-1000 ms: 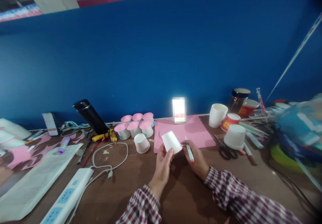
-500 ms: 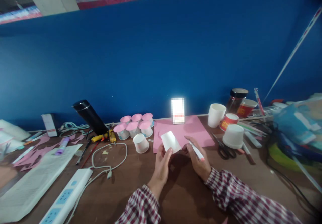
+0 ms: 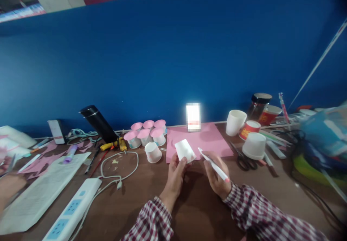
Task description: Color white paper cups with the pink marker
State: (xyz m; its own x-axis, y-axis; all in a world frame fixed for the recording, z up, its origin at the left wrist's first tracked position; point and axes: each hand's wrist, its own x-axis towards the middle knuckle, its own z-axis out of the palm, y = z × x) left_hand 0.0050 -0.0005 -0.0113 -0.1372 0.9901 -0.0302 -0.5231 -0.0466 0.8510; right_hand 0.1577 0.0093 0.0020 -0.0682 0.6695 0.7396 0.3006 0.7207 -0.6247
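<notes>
Paper cup (image 3: 184,150) in the left hand (image 3: 174,179), pen (image 3: 217,166) in the right hand (image 3: 219,184), not touching.
Cup is held tilted above the desk (image 3: 206,215), over the near edge of the pink sheet (image 3: 211,140); left thumb lies on its near face, the other fingers partly hidden, grip closed. Right fingers are curled closed round the pen, its pale tip towards the cup; whether it is capped cannot be told. Step in hand, as judged: cup and pen readied together. Any pen contact would call for a steady left grip and a light tip. Farther left stand a small cup (image 3: 153,153) and a group of pink-topped cups (image 3: 144,139); to the right, scissors (image 3: 246,162) lie beside an upturned cup (image 3: 254,147).
</notes>
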